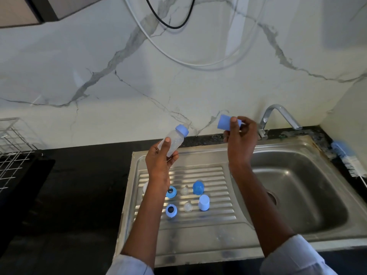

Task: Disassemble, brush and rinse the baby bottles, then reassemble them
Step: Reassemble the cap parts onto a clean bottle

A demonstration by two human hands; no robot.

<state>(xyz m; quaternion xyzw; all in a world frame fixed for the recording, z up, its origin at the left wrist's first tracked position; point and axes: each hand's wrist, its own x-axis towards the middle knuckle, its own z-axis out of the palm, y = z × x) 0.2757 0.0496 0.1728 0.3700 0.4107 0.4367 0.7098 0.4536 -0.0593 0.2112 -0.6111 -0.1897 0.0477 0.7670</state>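
Two hands work apart: left hand [161, 157] grips a clear bottle [174, 141], right hand [240, 139] pinches its blue cap [225, 122]; wet plastic could slip into the sink [297, 187].

The left forearm [147, 211] hides most of a pale round part [145, 187] at the drainboard's left edge, so what it is cannot be told; it also covers the near side of the upper blue ring [172, 191]; the two clear teats [185, 190] are too faint and small to show their shape; the right hand [241, 139] covers the far end of the blue cap [224, 122]; the bottle brush [348, 159] is blurred, its handle cut by the right edge; the wire rack [12, 147] runs off the left edge; both sleeves are cropped at the bottom.
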